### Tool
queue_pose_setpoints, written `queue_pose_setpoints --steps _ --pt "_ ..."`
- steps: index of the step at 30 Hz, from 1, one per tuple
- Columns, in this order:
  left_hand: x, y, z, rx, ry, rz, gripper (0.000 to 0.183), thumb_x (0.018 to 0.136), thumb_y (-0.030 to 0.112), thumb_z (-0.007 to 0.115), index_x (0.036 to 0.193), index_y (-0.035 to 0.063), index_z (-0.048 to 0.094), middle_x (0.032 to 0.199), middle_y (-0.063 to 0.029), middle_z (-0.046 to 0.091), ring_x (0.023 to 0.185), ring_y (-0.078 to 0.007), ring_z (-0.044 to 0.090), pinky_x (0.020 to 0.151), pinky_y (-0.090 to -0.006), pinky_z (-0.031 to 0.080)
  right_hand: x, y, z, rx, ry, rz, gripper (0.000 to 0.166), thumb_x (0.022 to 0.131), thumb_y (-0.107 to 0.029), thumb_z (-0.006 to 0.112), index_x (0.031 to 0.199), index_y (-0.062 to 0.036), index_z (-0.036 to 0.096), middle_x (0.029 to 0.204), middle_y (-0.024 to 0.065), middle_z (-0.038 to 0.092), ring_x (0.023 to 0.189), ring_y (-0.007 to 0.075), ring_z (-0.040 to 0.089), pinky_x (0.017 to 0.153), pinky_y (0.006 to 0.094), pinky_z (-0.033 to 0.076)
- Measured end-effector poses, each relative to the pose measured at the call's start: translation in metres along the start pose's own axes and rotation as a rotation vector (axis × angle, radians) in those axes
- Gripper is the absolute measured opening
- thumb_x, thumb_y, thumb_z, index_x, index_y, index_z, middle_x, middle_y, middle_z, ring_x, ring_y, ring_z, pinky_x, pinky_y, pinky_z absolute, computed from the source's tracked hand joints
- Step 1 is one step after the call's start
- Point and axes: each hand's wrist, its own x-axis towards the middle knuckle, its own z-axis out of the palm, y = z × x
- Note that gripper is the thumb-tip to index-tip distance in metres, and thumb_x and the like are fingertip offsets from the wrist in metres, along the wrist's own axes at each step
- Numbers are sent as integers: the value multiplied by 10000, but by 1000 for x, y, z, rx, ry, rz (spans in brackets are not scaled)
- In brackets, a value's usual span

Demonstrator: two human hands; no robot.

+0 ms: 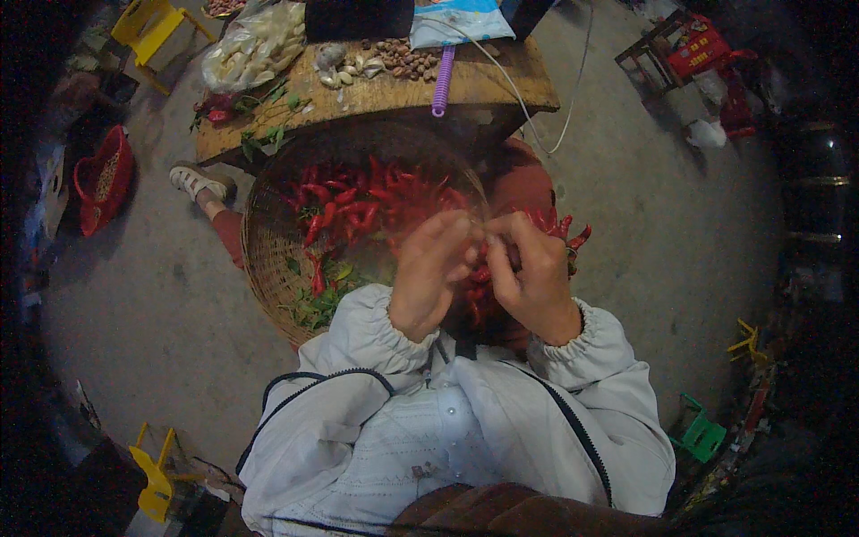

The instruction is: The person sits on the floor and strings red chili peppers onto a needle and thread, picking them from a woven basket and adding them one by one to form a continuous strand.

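Note:
My left hand (429,275), somewhat blurred, is raised over the right part of a round woven basket (268,295). My right hand (533,272) is beside it, thumb and forefinger pinched together. The fingertips of both hands nearly meet; whether something thin is between them cannot be told. Red chili peppers (349,201) fill the far part of the basket, and green leaves and stems (315,305) lie in its near part. More red chili peppers (574,235) show behind and beside my right hand, with others below, between my wrists.
A wooden table (376,101) beyond the basket bears a plastic bag of peeled garlic (255,50), garlic cloves (349,70), shallots or small bulbs (406,60) and a purple coiled thing (442,84). A white cable (517,94) hangs off it. A red basket (104,178) stands left, a green stool (701,429) lower right.

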Motion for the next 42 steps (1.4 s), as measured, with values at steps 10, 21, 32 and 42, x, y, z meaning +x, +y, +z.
queue_pose_setpoints --steps 10,21,32,42 --pt "0 -1 -2 25 -54 11 193 907 183 597 1059 72 557 899 -26 615 712 -59 514 509 -157 353 -2 0 -1 -13 -2 -7 88 814 11 574 896 -12 550 710 136 613 628 312 630 539 390 478" --pt "-1 -1 -3 102 -54 -6 161 896 174 596 1018 72 568 885 -18 619 713 -54 520 519 -158 356 -7 4 1 20 -6 26 95 821 5 567 909 -14 534 737 140 619 652 315 634 549 394 478" --pt "0 2 1 144 5 51 91 909 167 573 954 88 569 851 -6 611 680 -55 530 509 -156 378 -2 9 -5 12 -15 22 59 839 -16 577 886 -11 542 766 167 613 678 337 634 571 395 483" --pt "-2 -2 7 269 74 130 90 886 131 605 958 79 591 869 -6 628 706 -56 542 567 -170 419 -3 14 0 21 5 -6 68 845 -12 563 910 -3 547 784 169 617 687 335 635 576 391 484"
